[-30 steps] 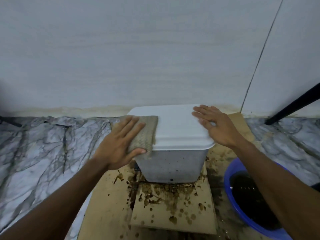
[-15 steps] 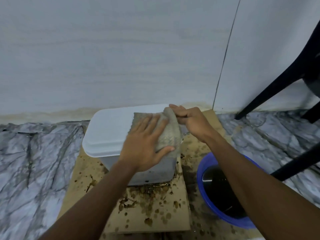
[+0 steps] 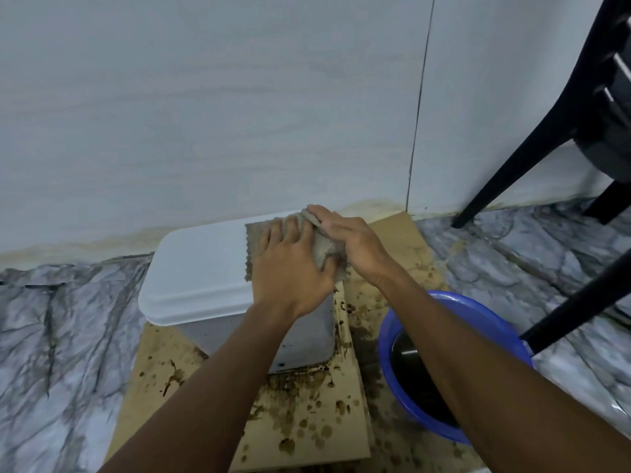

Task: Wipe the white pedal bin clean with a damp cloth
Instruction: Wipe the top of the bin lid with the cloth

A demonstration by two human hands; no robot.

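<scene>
Shifted rightward: grey-brown textured cloth (image 3: 256, 244), now on the right end of the white plastic pedal bin (image 3: 198, 268).
Our left hand (image 3: 290, 271) presses it flat, fingers straight; right hand (image 3: 351, 240) pinches its far fold, probably to regather it.

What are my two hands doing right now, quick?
Left hand: open, pressing the cloth flat on the white pedal bin.
Right hand: closed, pinching a fold of the cloth.
</scene>
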